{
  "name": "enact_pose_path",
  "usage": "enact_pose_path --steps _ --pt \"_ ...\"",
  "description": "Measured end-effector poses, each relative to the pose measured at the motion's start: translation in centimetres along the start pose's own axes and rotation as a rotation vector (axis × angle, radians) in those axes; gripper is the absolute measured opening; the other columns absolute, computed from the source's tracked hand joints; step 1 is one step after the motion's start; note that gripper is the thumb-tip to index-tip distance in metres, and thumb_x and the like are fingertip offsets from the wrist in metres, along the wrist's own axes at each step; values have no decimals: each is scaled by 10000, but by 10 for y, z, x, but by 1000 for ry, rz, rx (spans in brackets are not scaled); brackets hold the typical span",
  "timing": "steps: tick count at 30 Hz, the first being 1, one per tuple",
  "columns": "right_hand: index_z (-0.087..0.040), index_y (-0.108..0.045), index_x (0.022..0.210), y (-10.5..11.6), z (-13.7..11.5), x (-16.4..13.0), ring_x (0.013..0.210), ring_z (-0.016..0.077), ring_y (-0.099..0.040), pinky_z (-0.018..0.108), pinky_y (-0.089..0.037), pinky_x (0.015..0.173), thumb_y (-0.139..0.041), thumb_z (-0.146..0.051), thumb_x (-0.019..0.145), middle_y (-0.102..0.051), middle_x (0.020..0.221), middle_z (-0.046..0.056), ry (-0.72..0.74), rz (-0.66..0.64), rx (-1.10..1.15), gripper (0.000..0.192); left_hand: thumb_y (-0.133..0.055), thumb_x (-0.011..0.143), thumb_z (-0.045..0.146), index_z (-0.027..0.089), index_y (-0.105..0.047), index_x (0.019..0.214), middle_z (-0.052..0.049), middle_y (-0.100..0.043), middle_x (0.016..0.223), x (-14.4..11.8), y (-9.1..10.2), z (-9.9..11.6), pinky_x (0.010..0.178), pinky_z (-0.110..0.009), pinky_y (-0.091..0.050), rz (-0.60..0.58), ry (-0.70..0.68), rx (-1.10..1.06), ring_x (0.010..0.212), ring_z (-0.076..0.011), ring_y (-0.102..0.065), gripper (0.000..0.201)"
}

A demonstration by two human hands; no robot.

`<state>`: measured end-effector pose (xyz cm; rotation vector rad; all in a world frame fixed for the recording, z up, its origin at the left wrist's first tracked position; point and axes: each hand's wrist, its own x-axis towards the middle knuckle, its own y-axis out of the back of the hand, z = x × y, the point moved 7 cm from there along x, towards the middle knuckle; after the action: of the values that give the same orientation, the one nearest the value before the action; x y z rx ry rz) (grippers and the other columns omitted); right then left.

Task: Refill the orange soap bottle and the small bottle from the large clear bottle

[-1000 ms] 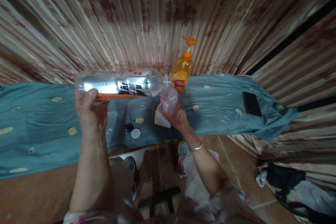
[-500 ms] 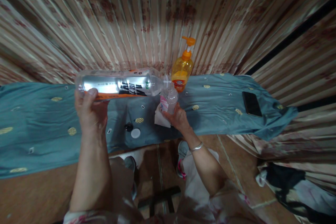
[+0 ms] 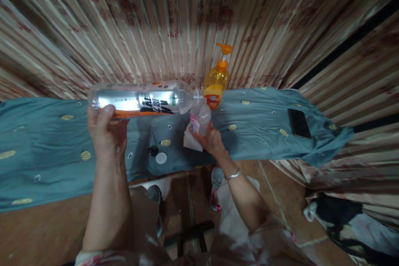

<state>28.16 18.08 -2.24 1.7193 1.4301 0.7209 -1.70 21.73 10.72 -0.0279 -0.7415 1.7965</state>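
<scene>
My left hand (image 3: 107,126) is closed round the base end of a large clear plastic bottle (image 3: 140,102) with a silver, black and orange label. That bottle lies nearly level in the air, its uncapped neck pointing right. Just below its mouth stands a small clear bottle (image 3: 201,118) with a pink and white label. My right hand (image 3: 212,139) grips this small bottle low on its right side. White tissue (image 3: 191,139) lies under and beside the small bottle. Whether liquid passes between the two bottles, I cannot tell.
Behind the small bottle stands an orange pump bottle (image 3: 215,85). A black cap (image 3: 152,150) and a white round lid (image 3: 161,158) lie near the front edge of the cloth-covered table (image 3: 255,133). A phone (image 3: 299,123) rests at the right. A pleated curtain (image 3: 140,29) rises behind.
The large bottle and my left hand have shifted very slightly to the left. My right hand and the small bottle stay in place.
</scene>
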Motion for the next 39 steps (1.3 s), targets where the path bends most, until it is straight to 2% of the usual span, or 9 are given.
enact_pose_path --steps 7,12,18,22,27,32,39 --pt "-197 -631 1410 1 1 0 1093 302 -847 397 -673 935 -798 -367 988 -855 1127 166 -8 -4 22 484 -999 591 383 422 -691 1416 -33 -817 1229 1 -2 1 990 -445 -653 -36 -4 5 1215 -312 -759 882" --pt "-172 -619 1411 2 0 -1 1131 310 -843 422 -668 975 -802 -347 991 -855 1180 191 -2 -25 43 491 -1017 586 403 417 -690 1394 -40 -809 1246 1 1 0 984 -440 -640 -33 -2 2 1249 -326 -751 871" --pt "-203 -616 1413 3 -1 -1 1102 312 -848 432 -672 954 -808 -349 983 -857 1133 161 -4 -13 47 493 -993 597 410 396 -715 1350 -47 -807 1212 1 0 1 1004 -463 -641 -37 -6 24 1294 -345 -732 803" --pt "-185 -615 1412 4 -2 -2 1120 323 -841 446 -667 978 -818 -336 971 -843 1124 174 -22 0 45 509 -1010 584 418 382 -706 1326 -42 -805 1200 1 -2 2 1025 -478 -631 -46 -16 18 1272 -335 -739 803" --pt "-173 -634 1387 4 -3 -2 1118 320 -840 428 -668 971 -804 -339 985 -843 1122 173 -29 -14 36 467 -1016 570 414 396 -705 1356 -35 -818 1261 2 0 0 991 -442 -640 -33 -18 2 1249 -317 -753 845" --pt "-114 -627 1412 3 -3 -1 1103 323 -844 405 -664 954 -809 -346 987 -844 1150 213 -4 -7 16 517 -1017 555 371 428 -712 1409 3 -820 1129 5 7 -5 988 -421 -650 -8 -9 -37 1134 -268 -769 908" --pt "-152 -642 1384 3 -3 -1 1062 313 -843 391 -664 917 -811 -347 985 -839 1087 174 -7 8 1 475 -1025 564 395 421 -711 1384 -11 -819 1186 5 5 -4 968 -421 -649 -24 -17 -28 1171 -290 -767 879"
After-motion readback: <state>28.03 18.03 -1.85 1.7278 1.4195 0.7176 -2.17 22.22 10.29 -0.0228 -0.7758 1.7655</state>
